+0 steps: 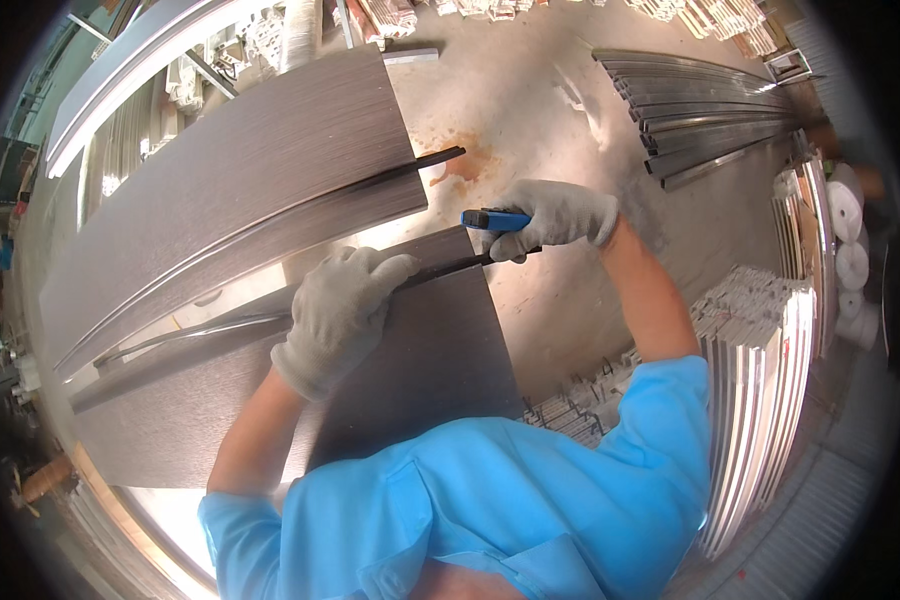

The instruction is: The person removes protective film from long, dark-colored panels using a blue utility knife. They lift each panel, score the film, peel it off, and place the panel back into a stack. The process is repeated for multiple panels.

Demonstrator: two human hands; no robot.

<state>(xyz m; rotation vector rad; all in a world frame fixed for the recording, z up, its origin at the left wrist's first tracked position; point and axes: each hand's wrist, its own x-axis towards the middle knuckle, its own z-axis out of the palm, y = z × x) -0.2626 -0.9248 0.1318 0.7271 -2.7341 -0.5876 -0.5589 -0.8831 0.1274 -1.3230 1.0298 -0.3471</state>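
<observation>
Two long dark-brown panels with a fine grain lie side by side; the far panel [260, 150] and the near panel [410, 345]. A thin black strip [450, 266] runs along the near panel's groove and sticks out past its right end. My left hand [338, 315], in a grey glove, is closed on this strip and rests on the panel. Off the panel's right end, my gloved right hand [560, 215] grips a blue utility knife [497, 219] with a black tip. Its lower fingers are by the strip's end. No blade can be made out.
Another black strip [442, 157] juts from the far panel. Dark metal profiles [705, 105] lie on the floor at the far right. Stacked light profiles [745, 370] stand to my right, near white rolls [846, 210]. A long pale beam [140, 80] crosses the upper left.
</observation>
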